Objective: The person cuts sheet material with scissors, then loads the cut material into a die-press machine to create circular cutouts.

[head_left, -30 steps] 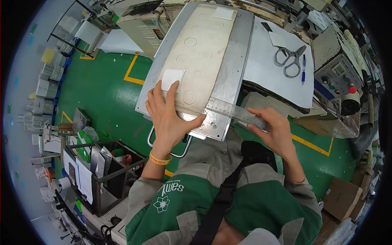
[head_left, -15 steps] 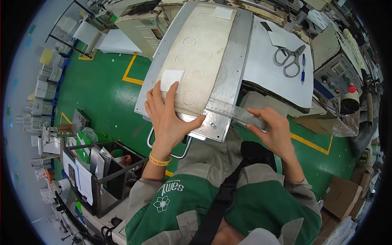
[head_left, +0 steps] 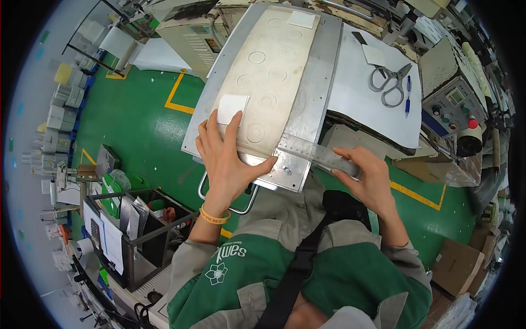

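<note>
We see the cream sheet (head_left: 268, 82) lying along the metal plate (head_left: 313, 82), from near its far edge almost to its near one, marked with rings so faint that some barely show. Our left hand (head_left: 223, 160) reaches over the plate's near edge, fingers spread and gripping nothing; its fingertips cover the lower part of a white square (head_left: 233, 104) at the sheet's left edge, and how hard they press we cannot tell. That hand also hides part of the sheet's near left corner. Our right hand (head_left: 370, 172) pinches the ruler (head_left: 301, 147) between thumb and fingers, which conceal its outer end. The ruler lies across the plate's right edge near the near right corner, its inner end at the sheet's corner; whether it overlaps the sheet is unclear, and its figures are too small to read. A second white square (head_left: 302, 20) sits by the sheet's far right corner. Beyond the plate's right edge, scissors (head_left: 390, 85) and a blue pen (head_left: 408, 96) lie on white paper (head_left: 356, 88).
</note>
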A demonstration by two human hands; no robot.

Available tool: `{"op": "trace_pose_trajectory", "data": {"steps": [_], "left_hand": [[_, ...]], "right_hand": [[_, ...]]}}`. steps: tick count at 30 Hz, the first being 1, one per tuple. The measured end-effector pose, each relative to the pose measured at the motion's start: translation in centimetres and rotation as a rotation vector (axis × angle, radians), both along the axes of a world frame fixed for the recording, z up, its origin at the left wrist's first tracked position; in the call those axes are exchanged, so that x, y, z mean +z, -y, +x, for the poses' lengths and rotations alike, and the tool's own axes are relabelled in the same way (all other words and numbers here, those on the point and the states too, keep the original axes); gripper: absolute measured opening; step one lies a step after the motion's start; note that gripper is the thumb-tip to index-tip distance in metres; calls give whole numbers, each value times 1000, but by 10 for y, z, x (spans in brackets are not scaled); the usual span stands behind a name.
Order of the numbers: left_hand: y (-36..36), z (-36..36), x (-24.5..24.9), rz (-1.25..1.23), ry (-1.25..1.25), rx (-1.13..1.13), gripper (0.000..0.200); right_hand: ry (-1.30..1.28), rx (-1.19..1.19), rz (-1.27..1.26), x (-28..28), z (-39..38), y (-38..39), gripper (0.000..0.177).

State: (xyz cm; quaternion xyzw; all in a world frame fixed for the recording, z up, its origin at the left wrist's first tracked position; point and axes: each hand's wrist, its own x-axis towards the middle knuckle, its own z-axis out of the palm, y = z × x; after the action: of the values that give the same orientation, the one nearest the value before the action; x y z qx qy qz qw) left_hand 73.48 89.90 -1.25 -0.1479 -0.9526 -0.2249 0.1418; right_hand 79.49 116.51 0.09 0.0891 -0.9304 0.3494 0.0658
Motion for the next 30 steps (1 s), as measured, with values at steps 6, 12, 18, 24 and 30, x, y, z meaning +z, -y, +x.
{"op": "trace_pose_trajectory", "data": {"steps": [6, 12, 18, 24, 30], "left_hand": [[1, 0, 1, -24, -23, -27, 89], [3, 0, 3, -30, -19, -32, 79], [2, -1, 3, -43, -17, -24, 74], [3, -1, 3, -66, -22, -29, 74], [1, 0, 4, -82, -7, -25, 75]], "right_hand": [[-13, -2, 6, -1, -1, 0, 37], [-24, 0, 24, 0, -1, 1, 37], [19, -11, 55, 3, -1, 1, 36], [32, -3, 69, 2, -2, 0, 36], [49, 39, -16, 6, -4, -2, 38]]}}
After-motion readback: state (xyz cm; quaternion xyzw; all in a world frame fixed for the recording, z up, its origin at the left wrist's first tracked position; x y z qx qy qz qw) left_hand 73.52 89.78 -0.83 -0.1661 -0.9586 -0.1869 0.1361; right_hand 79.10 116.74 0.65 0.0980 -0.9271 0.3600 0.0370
